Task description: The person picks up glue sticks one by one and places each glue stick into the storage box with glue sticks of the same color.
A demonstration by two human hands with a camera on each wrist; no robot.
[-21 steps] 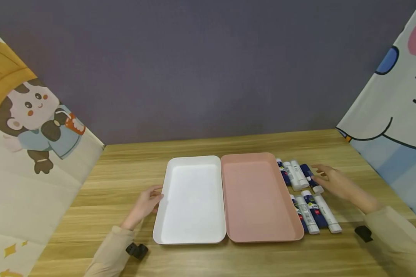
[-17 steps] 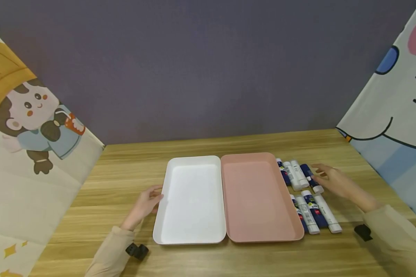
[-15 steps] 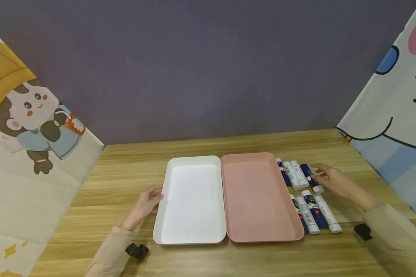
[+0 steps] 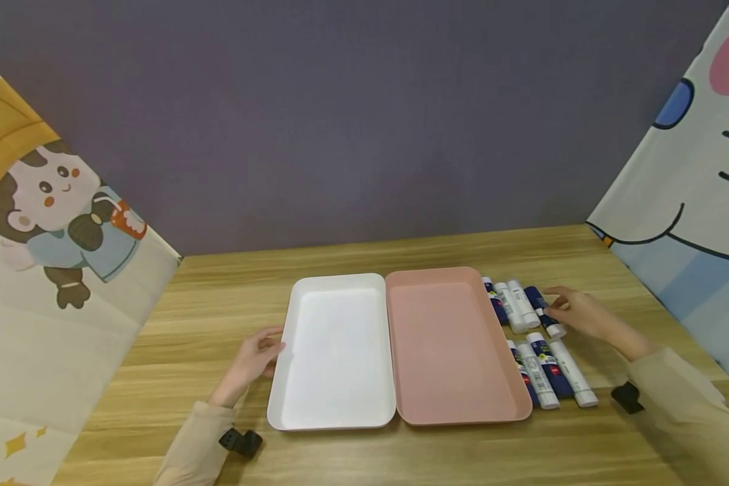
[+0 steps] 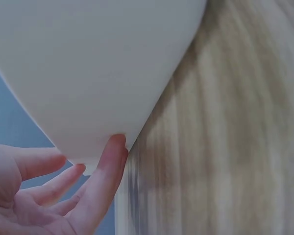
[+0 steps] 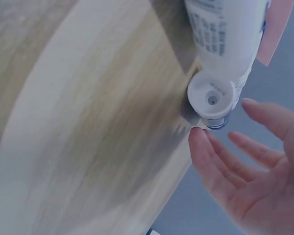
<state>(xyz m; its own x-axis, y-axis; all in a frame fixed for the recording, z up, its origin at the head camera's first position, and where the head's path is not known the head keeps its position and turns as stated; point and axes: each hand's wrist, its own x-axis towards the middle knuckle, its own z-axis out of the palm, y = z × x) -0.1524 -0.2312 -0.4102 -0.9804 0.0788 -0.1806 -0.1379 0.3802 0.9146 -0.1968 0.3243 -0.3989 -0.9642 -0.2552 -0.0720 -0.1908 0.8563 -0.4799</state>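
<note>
My left hand (image 4: 252, 358) reaches the left side of a white tray (image 4: 340, 351). In the left wrist view its loosely bent fingers meet the outer wall of the white tray (image 5: 98, 73), one fingertip against the side. Over on the right, my right hand (image 4: 583, 316) is beside a dark blue glue stick (image 4: 535, 299) with a white end. The right wrist view has its thumb and fingers spread around the white end of that glue stick (image 6: 210, 95), with gaps showing between. Nothing is gripped by either hand.
A pink tray (image 4: 458, 344) stands against the white one. Several glue sticks, white (image 4: 574, 374) and dark blue (image 4: 549, 364), lie in two rows right of it, some partly behind its rim. A dark wall (image 4: 364, 135) rises behind the wooden table (image 4: 219, 290).
The head view has shifted very slightly. Both hands, the trays and the glue sticks stay practically where they were.
</note>
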